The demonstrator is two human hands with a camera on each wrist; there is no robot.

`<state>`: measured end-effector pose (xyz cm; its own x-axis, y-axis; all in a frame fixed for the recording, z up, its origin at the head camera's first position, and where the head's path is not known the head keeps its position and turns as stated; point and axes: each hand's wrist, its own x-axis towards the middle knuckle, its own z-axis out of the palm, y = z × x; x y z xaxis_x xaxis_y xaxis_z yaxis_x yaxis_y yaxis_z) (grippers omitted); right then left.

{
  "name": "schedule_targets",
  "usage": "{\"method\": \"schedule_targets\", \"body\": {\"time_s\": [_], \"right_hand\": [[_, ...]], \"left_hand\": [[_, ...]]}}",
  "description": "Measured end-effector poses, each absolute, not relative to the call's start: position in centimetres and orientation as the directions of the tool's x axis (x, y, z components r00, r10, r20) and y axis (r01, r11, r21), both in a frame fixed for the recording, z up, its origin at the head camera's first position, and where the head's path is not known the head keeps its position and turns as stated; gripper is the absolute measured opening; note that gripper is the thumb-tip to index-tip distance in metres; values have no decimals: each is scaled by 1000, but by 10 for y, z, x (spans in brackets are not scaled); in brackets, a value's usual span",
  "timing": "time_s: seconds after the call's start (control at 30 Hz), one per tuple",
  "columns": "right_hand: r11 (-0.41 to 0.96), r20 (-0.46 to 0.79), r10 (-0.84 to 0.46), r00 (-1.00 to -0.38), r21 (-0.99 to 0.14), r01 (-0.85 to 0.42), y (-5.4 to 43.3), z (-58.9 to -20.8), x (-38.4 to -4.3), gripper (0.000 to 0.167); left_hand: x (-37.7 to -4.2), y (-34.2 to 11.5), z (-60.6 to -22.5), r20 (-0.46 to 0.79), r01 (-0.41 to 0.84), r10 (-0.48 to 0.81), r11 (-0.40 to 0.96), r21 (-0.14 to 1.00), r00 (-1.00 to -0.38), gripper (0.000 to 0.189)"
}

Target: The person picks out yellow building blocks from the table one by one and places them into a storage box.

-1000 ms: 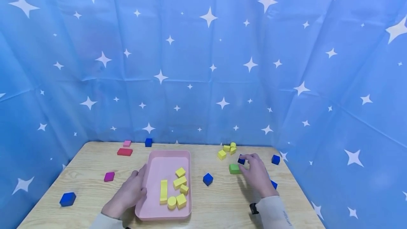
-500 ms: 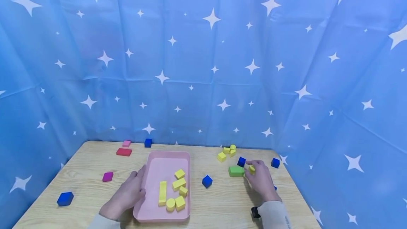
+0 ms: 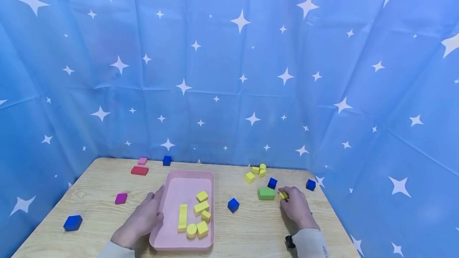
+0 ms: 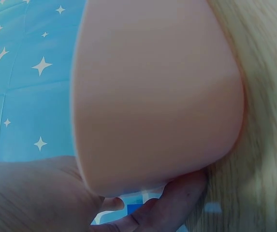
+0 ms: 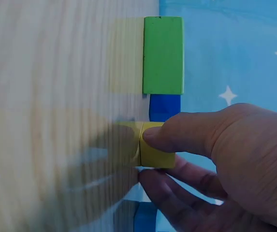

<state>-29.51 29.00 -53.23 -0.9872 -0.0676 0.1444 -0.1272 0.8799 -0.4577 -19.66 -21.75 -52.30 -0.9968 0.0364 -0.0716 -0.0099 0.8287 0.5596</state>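
Note:
A pink tray (image 3: 175,186) with several yellow blocks (image 3: 201,208) in it sits near the middle of the table. My left hand (image 3: 144,214) holds the tray's left side, with the thumb at the rim. The tray's outer wall (image 4: 153,96) fills most of the left wrist view and hides part of that hand. On the right, my right hand (image 3: 297,207) pinches a small yellow block (image 5: 157,152) on the table. The thumb (image 5: 179,134) lies on its face, with the other fingers behind and below. A green block (image 3: 266,194) lies just left of it.
Several yellow blocks (image 3: 250,177) cluster at the back right, near a blue cube (image 3: 272,182). Other blue cubes stand at the right edge (image 3: 310,184) and beside the tray (image 3: 233,205). Red (image 3: 140,170), magenta (image 3: 121,198) and blue (image 3: 73,223) blocks lie left.
My right hand has moved from beside the blue cube slightly right and down, to the yellow block right of the green one. The left hand stays on the tray.

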Motion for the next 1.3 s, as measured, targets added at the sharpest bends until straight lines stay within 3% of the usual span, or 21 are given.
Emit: {"method": "schedule_targets", "body": {"time_s": [0.33,0.97,1.3], "right_hand": [[875,136,-57,-989,-470,-115,293,-527,-292,29],[853,122,-26,-992,-515,-86,286,-515,-287,35],[828,208,-70,-976,-533,-173,257,-505,-276,30]], "left_hand": [[-197,-218,-524,-49,8,42,829,559,-998,89],[-196,-220,-526,-54,10,48,831,556,-997,90],[-197,-220,-524,-55,15,55,827,562,-997,91]]}}
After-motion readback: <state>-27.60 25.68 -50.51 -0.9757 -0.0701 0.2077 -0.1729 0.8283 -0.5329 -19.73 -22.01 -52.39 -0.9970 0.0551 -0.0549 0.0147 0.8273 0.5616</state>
